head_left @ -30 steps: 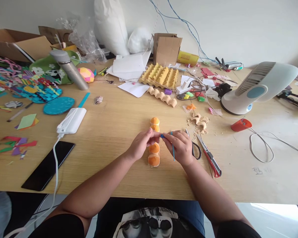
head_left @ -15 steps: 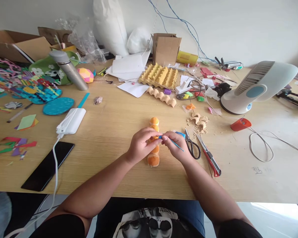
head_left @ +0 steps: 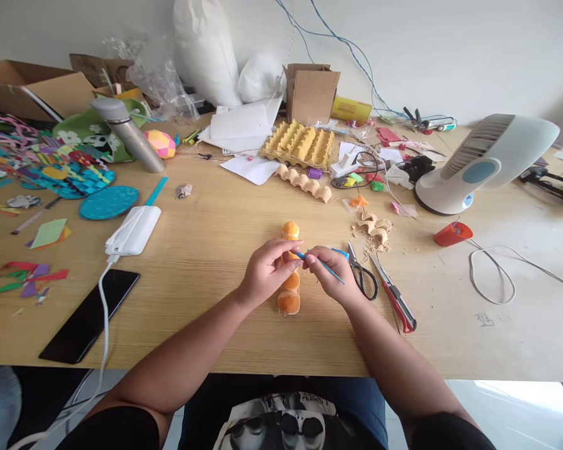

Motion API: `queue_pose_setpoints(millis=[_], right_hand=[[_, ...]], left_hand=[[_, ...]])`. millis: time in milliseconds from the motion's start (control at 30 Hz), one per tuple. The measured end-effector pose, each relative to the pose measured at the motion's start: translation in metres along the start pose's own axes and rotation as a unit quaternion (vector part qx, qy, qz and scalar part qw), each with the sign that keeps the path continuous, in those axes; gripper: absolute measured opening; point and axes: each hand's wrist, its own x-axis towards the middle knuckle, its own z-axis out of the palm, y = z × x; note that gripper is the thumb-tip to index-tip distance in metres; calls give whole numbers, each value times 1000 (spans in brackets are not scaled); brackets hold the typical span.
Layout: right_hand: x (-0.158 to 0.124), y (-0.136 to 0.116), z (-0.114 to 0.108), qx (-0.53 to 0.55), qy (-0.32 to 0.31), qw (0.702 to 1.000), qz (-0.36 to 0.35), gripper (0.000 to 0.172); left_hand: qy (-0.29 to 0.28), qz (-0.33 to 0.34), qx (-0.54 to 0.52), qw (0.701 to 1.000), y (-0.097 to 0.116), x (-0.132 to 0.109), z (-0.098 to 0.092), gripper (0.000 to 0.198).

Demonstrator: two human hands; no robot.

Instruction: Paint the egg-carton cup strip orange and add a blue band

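Note:
A thin blue stick runs slantwise between my two hands, above an orange-painted strip of egg-carton bumps lying lengthwise on the table. My right hand pinches the stick, whose lower end pokes out over the palm. My left hand has its fingers closed around the stick's upper end; what the fingertips touch there is small and partly hidden. Just right of my right hand lie black-handled scissors, with a blue item partly behind the hand. A red utility knife rests further right.
Carton scraps, a red cup and a white fan stand to the right. On the left are a power bank, a black phone and a steel bottle. A yellow egg tray lies behind.
My left fingers have parted slightly from my right fingertips, and more of the blue stick shows between the hands. The whole view has shifted slightly.

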Motion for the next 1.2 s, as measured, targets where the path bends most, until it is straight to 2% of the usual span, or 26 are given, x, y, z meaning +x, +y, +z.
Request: queue_pose_setpoints(millis=[67, 200, 433, 533, 767, 900, 967, 1200], right_hand=[[0, 0, 0, -19, 1, 1000, -16, 54], [1, 1, 0, -14, -8, 1000, -18, 55], [2, 5, 2, 113, -32, 990, 80, 54], [3, 6, 3, 147, -39, 984, 98, 54], [3, 4, 2, 161, -11, 981, 108, 44], [3, 5, -1, 154, -3, 982, 107, 40], [4, 5, -2, 146, -12, 983, 107, 41], [3, 7, -5, 131, -35, 988, 77, 42]], left_hand=[[-6, 7, -5, 1000, -1, 0, 0, 25], [-13, 28, 24, 999, 0, 1, -1, 11], [-23, 98, 142, 985, -1, 1, -6, 18], [-24, 111, 174, 978, -3, -1, -7, 19], [-13, 119, 128, 985, -6, 0, -4, 13], [-32, 98, 108, 989, -6, 1, -5, 23], [-34, 96, 101, 990, -5, 2, -5, 20], [-9, 154, 145, 977, -4, 3, -10, 10]])
